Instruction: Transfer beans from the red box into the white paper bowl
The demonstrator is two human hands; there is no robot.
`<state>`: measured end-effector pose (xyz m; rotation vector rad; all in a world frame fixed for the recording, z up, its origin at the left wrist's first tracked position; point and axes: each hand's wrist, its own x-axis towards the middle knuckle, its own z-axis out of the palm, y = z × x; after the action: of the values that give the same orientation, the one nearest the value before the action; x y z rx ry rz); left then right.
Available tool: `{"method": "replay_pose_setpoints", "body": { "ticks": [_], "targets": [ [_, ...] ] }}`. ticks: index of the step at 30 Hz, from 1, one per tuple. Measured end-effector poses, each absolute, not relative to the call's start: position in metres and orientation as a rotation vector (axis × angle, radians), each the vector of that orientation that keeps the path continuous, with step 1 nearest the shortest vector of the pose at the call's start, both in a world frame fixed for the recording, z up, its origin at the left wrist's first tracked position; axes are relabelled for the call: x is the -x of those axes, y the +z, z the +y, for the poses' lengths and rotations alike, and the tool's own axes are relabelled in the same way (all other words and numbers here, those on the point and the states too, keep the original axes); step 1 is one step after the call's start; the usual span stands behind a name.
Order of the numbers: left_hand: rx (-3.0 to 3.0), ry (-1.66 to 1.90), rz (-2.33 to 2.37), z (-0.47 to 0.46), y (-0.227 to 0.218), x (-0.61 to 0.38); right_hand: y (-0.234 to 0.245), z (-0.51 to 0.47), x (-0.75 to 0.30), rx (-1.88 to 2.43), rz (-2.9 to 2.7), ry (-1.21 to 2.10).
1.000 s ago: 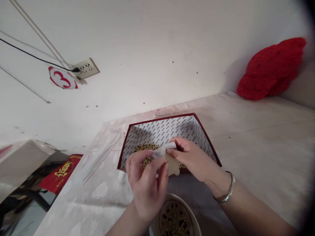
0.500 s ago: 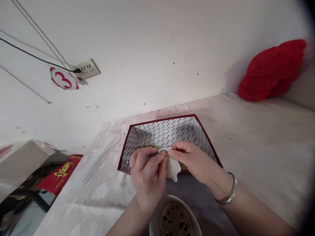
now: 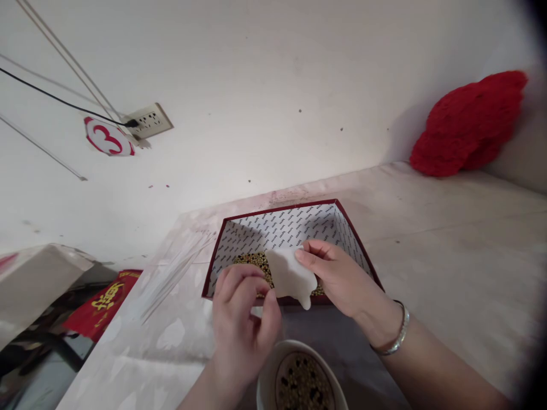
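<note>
We've got a thin off-white sheet (image 3: 293, 273) between 5 and 6 o'clock of centre, over the near side of the box (image 3: 280, 228). Long axis slants roughly from 10 to 4 or 5 o'clock; a rounded lobe points toward 5. Surface looks smooth, top edge straightish, bottom wavy; we can't tell paper from cloth. Right hand (image 3: 335, 273), at 4: thumb and forefinger pinched on the sheet's upper right edge. Left hand (image 3: 243, 313), nearly at 7: fingers half curled, thumb near forefinger, just beside the sheet's left edge; we can't tell whether it grips anything. Box has a dark red rim and white lining with repeated dark print. We see small round grains (image 3: 252, 261), tan and black, inside. Pale round bowl (image 3: 267, 378), near 6, holds similar grains. Creased cloth (image 3: 171, 333) underneath, pale, leaf-like shapes. Shiny bangle (image 3: 403, 330) on the right wrist; red fluffy bundle (image 3: 468, 128) near 2.
</note>
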<state>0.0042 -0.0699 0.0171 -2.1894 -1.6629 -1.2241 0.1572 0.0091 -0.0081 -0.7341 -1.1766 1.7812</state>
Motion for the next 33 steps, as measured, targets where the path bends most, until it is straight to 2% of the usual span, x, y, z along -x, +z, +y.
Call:
{"method": "replay_pose_setpoints", "body": {
  "ticks": [6,10,18,33],
  "targets": [
    [2.673,-0.988,-1.231,-0.093,0.004,-0.012,-0.007,0.009,-0.158,0.727,-1.147,1.833],
    [2.700,-0.811,-1.230,-0.095,-0.007,-0.012,-0.007,0.008,-0.157,0.778,-1.142,1.856],
    [2.314,-1.107,-1.487,-0.083,0.016,-0.011,-0.001,0.004,-0.158,0.820,-1.407,1.692],
    [2.083,-1.359,-1.668,-0.055,0.003,-0.024,0.002,-0.001,-0.159,0.850,-1.524,1.628]
  ]
}}
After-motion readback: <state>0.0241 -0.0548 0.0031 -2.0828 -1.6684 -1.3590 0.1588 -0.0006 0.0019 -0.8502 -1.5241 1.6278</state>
